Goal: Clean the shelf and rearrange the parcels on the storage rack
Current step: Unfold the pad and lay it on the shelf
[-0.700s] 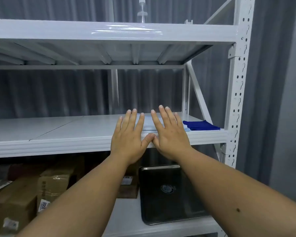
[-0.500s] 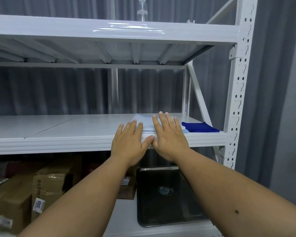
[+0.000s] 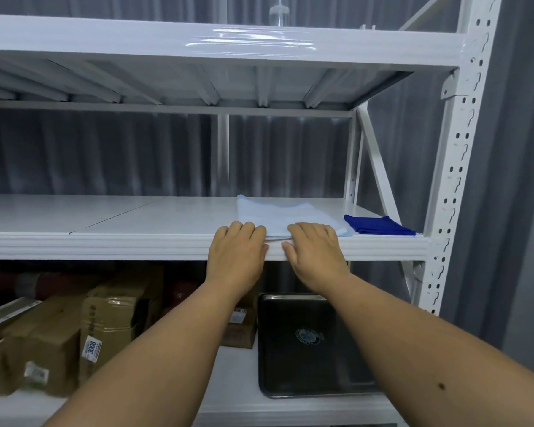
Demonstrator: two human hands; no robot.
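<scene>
A folded light-blue cloth lies on the white middle shelf, right of centre, its near edge at the shelf's front lip. My left hand and my right hand sit side by side on that near edge. Their fingers curl over the top of the cloth and both thumbs lie against the shelf's front lip. The fingertips are hidden behind the knuckles. Brown cardboard parcels stand on the lower shelf at the left.
A dark-blue cloth lies at the right end of the middle shelf, beside the white perforated upright. A black tray rests on the lower shelf at the right. The top shelf overhangs, with a clear bottle on it.
Both hands have drawn back from lying flat on the cloth to the shelf's front edge, and their fingers have curled over the cloth's near edge. More of the cloth shows behind them.
</scene>
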